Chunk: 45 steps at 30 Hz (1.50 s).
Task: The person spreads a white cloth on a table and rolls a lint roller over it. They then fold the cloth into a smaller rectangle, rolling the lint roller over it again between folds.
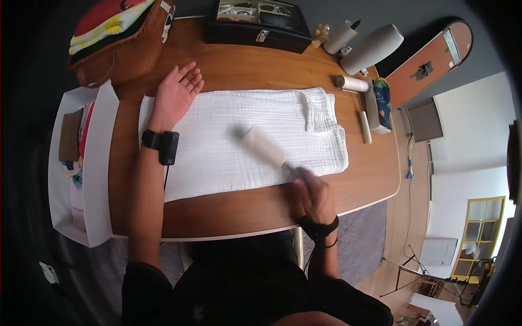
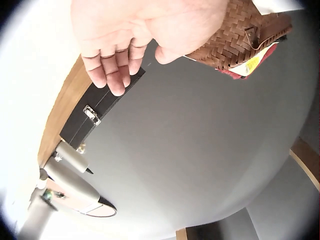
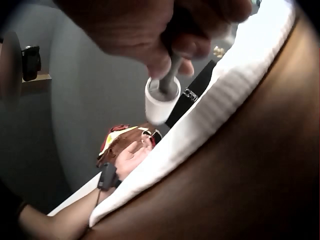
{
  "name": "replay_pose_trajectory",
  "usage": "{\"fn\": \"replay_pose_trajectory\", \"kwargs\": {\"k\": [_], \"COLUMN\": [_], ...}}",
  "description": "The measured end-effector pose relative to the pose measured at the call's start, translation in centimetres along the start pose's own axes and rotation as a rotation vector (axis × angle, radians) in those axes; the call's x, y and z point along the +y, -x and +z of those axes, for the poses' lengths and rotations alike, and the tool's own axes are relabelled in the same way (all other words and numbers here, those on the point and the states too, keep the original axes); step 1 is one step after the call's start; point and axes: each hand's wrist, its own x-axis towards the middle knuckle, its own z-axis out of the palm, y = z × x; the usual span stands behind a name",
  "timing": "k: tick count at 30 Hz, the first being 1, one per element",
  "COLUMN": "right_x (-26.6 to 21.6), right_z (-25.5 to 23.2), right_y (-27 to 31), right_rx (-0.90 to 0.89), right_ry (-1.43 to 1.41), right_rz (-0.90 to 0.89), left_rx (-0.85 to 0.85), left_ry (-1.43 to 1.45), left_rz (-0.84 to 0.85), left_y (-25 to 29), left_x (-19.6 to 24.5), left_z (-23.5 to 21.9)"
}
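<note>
A lint roller [image 1: 265, 146] with a white paper roll is in my right hand [image 1: 315, 196], its grey handle gripped by curled fingers. It is blurred and overlaps the white crinkled cloth [image 1: 217, 141], which lies folded on the table. In the right wrist view the white roll [image 3: 161, 107] points away from the fingers. My left hand [image 1: 176, 93] is at the cloth's upper left corner, palm turned up and fingers loosely bent. Nothing lies in that palm, as the left wrist view of the hand [image 2: 145, 30] also shows.
Left of the cloth, a white box [image 1: 100, 179] holds folded items. A brown woven basket [image 1: 128, 57] with clothes and a black glasses case [image 1: 258, 35] stand behind. At right are another lint roller [image 1: 353, 83], a white refill roll [image 1: 365, 127] and a tall vase [image 1: 372, 50].
</note>
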Motion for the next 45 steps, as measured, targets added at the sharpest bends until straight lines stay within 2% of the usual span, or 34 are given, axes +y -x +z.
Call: {"fn": "replay_pose_trajectory", "kwargs": {"k": [1,3,4,6,8,9,10,12,13,15,16,18,19,21,22,24,25,28,29,30,32,33,35,36,38,39,43,44,45], "right_x": [-0.6,-0.8,1.1,4.4,6.4,7.4,7.1,10.9,12.0,12.5,9.9,10.8,9.7,6.5,6.4,6.1,6.2,7.3,8.2,9.9,11.1,11.7,10.9,10.1,8.5,8.2,5.6,6.6,8.2], "right_z": [-0.4,-2.2,-2.5,-5.2,-8.9,-9.9,-10.8,-10.5,-9.8,-8.3,-7.8,-7.0,-6.8,-6.8,-6.7,-6.6,-6.8,-7.9,-7.9,-7.7,-6.4,-6.4,-5.9,-5.6,-4.7,-4.1,-4.9,-4.7,-4.3], "right_y": [0.1,0.4,0.7,0.6,0.1,0.0,-0.6,-0.7,-1.5,-2.6,-3.4,-3.4,-3.6,-2.5,-1.3,-0.6,-0.9,-1.5,-1.8,-2.0,-2.9,-2.9,-3.4,-3.7,-2.4,-1.9,-1.3,-1.5,-1.9], "right_rx": [0.009,-0.129,-0.049,-0.069,-0.167,-0.177,-0.194,-0.073,-0.068,0.414,0.455,0.567,0.567,0.374,0.361,0.084,0.099,-0.262,-0.194,-0.098,0.258,0.244,0.52,0.531,0.503,0.445,-0.088,-0.094,0.002], "right_ry": [-0.004,-0.17,-0.232,-0.274,-0.402,-0.437,-0.307,-0.175,-0.168,0.353,0.45,0.397,0.393,-0.015,-0.012,-0.213,-0.213,-0.335,-0.391,-0.352,-0.215,-0.206,0.21,0.206,-0.329,-0.37,-0.291,-0.288,-0.256], "right_rz": [0.004,0.324,0.31,0.376,0.582,0.621,0.667,0.497,0.481,0.161,0.397,0.304,0.296,0.32,0.333,0.297,0.295,0.493,0.62,0.635,0.402,0.406,0.332,0.318,0.324,0.353,0.363,0.371,0.376], "left_rx": [0.054,0.034,0.019,0.033,0.06,0.002,-0.055,-0.012,0.026,0.012,0.003,0.012,0.034,0.013,-0.023,-0.026,0.009,0.033,0.018,0.013,0.008,0.021,-0.005,-0.014,0.031,0.031,0.013,0.006,0.017], "left_ry": [0.006,-0.003,-0.007,0.0,0.009,0.003,-0.006,-0.013,-0.02,-0.017,-0.024,-0.029,-0.032,-0.025,-0.027,-0.034,-0.051,-0.056,-0.052,-0.054,-0.052,-0.041,-0.061,-0.063,-0.062,-0.061,-0.076,-0.079,-0.072], "left_rz": [0.002,0.002,0.008,0.001,0.008,0.011,0.011,0.013,0.006,0.01,0.009,0.008,0.003,0.015,0.02,0.015,0.014,0.008,0.011,0.02,0.014,0.011,0.03,0.045,0.021,0.023,0.027,0.027,0.015], "left_y": [-0.2,-0.3,-0.3,-0.2,-0.3,-0.4,-0.1,0.2,0.0,-0.2,-0.2,-0.3,-0.2,-0.4,-0.3,-0.3,-0.3,-0.3,-0.3,-0.6,-0.3,0.1,-0.1,-0.3,-0.1,0.0,-0.6,-0.3,0.1], "left_x": [0.1,0.2,0.0,-0.1,0.2,0.1,-0.1,-0.1,0.0,-0.1,-0.1,-0.1,-0.1,-0.1,-0.2,0.0,-0.1,-0.3,-0.2,0.1,-0.3,-0.6,-0.4,0.0,-0.3,-0.5,0.0,-0.4,-0.9], "left_z": [0.0,-0.3,-0.4,0.2,0.1,-0.2,-0.6,-0.2,0.1,-0.3,-0.1,0.1,0.0,-0.4,-0.6,0.1,0.2,-0.1,-0.2,-0.1,-0.2,-0.4,-0.2,0.2,0.2,0.0,0.0,-0.3,-0.5]}}
